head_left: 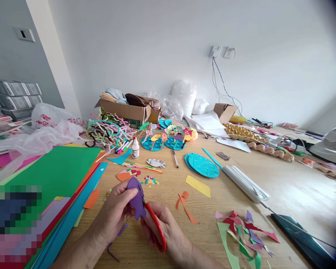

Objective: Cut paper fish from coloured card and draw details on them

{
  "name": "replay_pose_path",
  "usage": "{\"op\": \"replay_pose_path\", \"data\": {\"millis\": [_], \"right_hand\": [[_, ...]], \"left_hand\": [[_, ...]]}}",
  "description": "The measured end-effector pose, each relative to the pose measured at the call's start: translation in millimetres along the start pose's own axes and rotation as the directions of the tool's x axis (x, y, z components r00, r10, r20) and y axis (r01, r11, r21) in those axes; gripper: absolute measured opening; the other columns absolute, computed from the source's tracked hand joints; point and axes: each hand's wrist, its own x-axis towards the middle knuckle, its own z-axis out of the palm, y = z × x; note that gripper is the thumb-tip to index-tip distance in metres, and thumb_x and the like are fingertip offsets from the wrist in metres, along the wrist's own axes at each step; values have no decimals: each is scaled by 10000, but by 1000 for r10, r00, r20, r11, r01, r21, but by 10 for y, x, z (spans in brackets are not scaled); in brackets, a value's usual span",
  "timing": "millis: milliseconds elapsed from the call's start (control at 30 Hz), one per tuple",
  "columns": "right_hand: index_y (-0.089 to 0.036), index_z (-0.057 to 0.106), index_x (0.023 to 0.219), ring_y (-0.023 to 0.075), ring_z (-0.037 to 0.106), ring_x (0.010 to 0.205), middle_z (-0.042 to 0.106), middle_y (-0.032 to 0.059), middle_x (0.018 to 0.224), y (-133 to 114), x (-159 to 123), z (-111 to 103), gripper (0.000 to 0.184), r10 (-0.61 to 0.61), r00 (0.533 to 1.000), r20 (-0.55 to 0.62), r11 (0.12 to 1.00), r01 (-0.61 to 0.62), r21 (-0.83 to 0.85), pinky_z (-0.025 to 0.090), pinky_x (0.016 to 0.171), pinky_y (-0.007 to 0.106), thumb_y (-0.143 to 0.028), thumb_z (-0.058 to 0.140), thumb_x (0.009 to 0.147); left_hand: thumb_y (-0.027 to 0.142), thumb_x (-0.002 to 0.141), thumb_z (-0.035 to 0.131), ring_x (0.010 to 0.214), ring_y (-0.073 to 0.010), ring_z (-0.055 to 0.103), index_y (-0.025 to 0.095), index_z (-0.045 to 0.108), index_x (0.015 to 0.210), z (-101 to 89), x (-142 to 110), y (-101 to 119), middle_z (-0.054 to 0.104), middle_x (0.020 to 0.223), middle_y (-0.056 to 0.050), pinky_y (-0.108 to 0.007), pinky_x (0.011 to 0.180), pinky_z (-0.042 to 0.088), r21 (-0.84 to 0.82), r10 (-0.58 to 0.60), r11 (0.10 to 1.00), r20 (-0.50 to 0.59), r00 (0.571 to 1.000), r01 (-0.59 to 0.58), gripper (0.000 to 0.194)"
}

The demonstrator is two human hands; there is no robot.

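My left hand [114, 209] pinches a purple paper cutout [134, 194] shaped somewhat like a fish, thumb on its face. In my right hand [165, 228] is a pair of red-handled scissors [157, 228], with the dark blades at the lower right edge of the purple paper; how far the blades are apart cannot be made out. A thin purple offcut [122, 229] hangs below my left hand. Beyond the hands lie small coloured paper dots [150, 181], orange and red paper pieces [126, 175] and a white fish cutout [156, 163].
Coloured paper sheets [58, 164] are stacked at left. A glue bottle [135, 148], turquoise ovals [203, 165], yellow paper [198, 186] and a white power strip [245, 183] lie beyond. Paper scraps [243, 231] and a dark phone-like slab [302, 239] are at right. Pipe cleaners [109, 129] heap behind.
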Motion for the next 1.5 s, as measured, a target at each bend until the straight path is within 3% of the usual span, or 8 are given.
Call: {"op": "replay_pose_path", "data": {"millis": [267,567,867,1500], "right_hand": [[-173,449,672,49,369,369,423,-63,470,14,4,1,566,1,1000,0,1000,-1,11,261,344,163,-733,488,743],[-172,450,658,50,366,368,418,-60,473,22,7,-23,549,-19,1000,8,1000,20,-13,262,343,161,-707,468,780],[-177,449,680,59,382,369,438,-58,469,33,27,-14,520,31,1000,-3,999,-31,-20,261,341,166,-687,494,773],[-180,414,637,44,362,366,405,-67,460,21,3,-9,532,-20,1000,-9,1000,20,-14,250,337,157,-687,488,782]], "left_hand": [[367,593,708,418,-69,382,191,507,601,9,4,5,455,471,74,-150,373,296,21,18,1000,8,1000,-19,268],[383,577,720,445,-90,443,198,564,661,-10,40,-25,501,509,65,-161,403,349,79,44,996,-94,995,-37,256],[351,595,684,413,-77,403,203,503,586,-3,22,-11,469,464,78,-157,387,326,75,27,997,-50,998,-23,234],[337,643,676,421,-77,388,207,482,592,-42,23,-23,472,471,73,-164,408,334,33,7,999,40,999,-9,240]]}}
